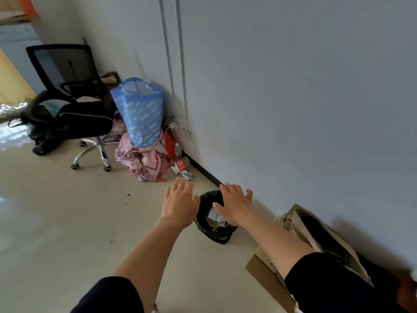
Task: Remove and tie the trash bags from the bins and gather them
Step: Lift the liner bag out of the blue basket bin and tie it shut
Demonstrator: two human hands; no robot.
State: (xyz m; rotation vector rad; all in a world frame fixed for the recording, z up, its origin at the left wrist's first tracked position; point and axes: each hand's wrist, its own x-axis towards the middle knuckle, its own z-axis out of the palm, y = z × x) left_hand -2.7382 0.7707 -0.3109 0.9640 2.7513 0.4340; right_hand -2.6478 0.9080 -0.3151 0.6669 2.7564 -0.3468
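Observation:
A small bin lined with a black trash bag stands on the floor by the wall, with paper scraps showing inside. My left hand hovers just left of the bin's rim, fingers spread and holding nothing. My right hand is stretched out over the top of the bin, fingers spread, covering part of the opening. Whether either hand touches the bag cannot be told. Both forearms are bare, with black sleeves at the elbows.
A cardboard box with dark contents lies right of the bin against the wall. Further back are a blue bag on pink cloth, bottles, and a black office chair. The pale tiled floor stretches to the left.

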